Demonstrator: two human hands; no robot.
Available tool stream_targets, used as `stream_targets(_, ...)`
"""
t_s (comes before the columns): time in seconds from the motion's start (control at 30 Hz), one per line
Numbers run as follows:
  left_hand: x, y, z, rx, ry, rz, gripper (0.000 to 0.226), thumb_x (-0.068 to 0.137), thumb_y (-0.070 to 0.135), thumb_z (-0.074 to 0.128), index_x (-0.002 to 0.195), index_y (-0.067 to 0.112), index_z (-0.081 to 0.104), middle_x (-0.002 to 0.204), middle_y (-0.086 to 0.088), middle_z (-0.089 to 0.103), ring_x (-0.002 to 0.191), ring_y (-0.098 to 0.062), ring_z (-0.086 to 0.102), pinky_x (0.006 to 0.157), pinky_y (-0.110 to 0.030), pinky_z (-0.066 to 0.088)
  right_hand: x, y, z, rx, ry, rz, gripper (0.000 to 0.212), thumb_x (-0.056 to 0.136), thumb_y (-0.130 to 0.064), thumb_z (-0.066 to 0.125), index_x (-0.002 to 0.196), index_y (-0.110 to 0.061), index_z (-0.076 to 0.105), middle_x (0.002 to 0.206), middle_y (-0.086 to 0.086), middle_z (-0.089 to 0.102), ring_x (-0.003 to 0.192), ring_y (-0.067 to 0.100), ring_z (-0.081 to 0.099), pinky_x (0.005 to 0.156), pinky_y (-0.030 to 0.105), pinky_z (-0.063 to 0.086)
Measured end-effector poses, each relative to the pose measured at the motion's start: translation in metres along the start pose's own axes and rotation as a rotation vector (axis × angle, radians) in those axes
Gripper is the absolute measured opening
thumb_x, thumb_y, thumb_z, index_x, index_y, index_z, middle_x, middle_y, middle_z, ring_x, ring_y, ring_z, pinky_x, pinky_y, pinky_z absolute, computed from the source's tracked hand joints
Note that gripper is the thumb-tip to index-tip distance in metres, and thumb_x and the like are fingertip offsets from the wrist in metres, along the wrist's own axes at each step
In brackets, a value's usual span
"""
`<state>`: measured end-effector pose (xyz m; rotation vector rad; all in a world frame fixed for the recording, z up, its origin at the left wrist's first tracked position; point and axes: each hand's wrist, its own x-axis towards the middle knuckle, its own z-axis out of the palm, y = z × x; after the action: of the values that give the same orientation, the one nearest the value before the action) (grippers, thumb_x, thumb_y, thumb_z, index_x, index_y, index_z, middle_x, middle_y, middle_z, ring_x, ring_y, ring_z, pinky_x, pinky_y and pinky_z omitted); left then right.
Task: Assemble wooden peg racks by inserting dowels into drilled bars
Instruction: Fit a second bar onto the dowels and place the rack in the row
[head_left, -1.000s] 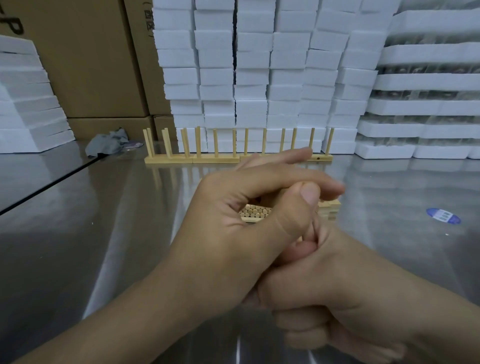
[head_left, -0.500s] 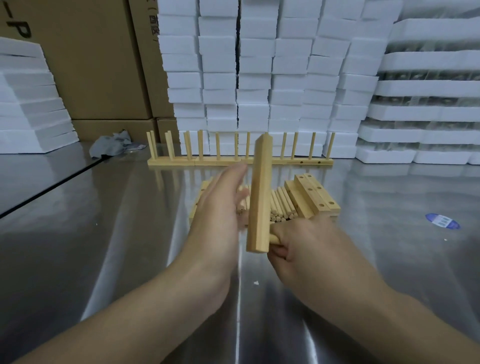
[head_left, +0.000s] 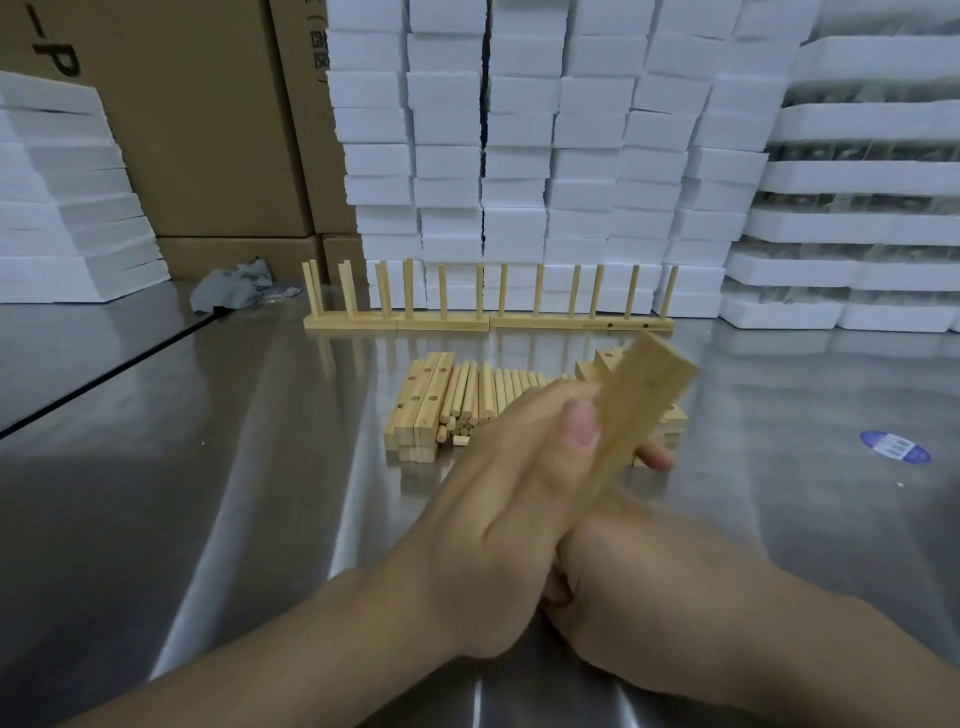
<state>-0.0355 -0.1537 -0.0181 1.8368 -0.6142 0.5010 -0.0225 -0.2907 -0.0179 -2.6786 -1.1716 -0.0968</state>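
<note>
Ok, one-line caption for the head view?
Left hand and right hand hold a tilted pale wooden bar near loose wooden dowels.

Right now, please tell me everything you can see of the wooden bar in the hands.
The wooden bar is a flat, pale strip, blurred by motion. It tilts with its top end toward the right, in front of the dowels. The left hand grips it, thumb pressed on its broad face. Its lower end is hidden between that hand and the right hand.

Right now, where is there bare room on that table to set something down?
Bare table lies left of the dowel pile, nearer than the rag, and right of the pile up to the sticker. Crowded: the middle, from racks to pile.
</note>
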Motion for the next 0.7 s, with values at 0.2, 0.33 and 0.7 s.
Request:
stream_targets(0.2, 0.010, 0.000, -0.018, 0.201, -0.068, 0.141, 0.067, 0.111, 0.061, 0.017, 0.132, 0.025, 0.070, 0.146, 0.013, 0.058, 0.143, -0.022, 0.050, 0.112, -0.038, 0.041, 0.007, -0.007, -0.004, 0.157, 0.069, -0.009, 0.004, 0.086, -0.020, 0.054, 0.088, -0.018, 0.056, 0.090, -0.001, 0.061, 0.085, 0.023, 0.060, 0.071, 0.045, 0.055)
stream_targets(0.33, 0.013, 0.006, -0.021, -0.116, 0.147, -0.101, 0.064, 0.108, 0.062, 0.028, 0.123, 0.023, 0.076, 0.128, 0.005, 0.073, 0.129, -0.015, 0.063, 0.107, -0.042, 0.047, 0.011, -0.004, -0.013, -0.029, 0.277, 0.053, 0.024, 0.092, -0.028, 0.056, 0.071, -0.025, 0.044, 0.065, -0.006, 0.050, 0.061, 0.018, 0.050, 0.053, 0.036, 0.040)
stream_targets(0.7, 0.013, 0.007, -0.014, -0.433, 0.120, -0.598, 0.066, 0.108, 0.064, 0.036, 0.096, 0.017, 0.081, 0.090, 0.001, 0.081, 0.077, -0.005, 0.077, 0.065, -0.023, 0.060, 0.005, -0.011, -0.025, -0.158, 0.551, 0.167, 0.024, 0.095, -0.040, 0.059, 0.091, -0.034, 0.036, 0.084, -0.012, 0.046, 0.073, 0.015, 0.042, 0.061, 0.031, 0.029)
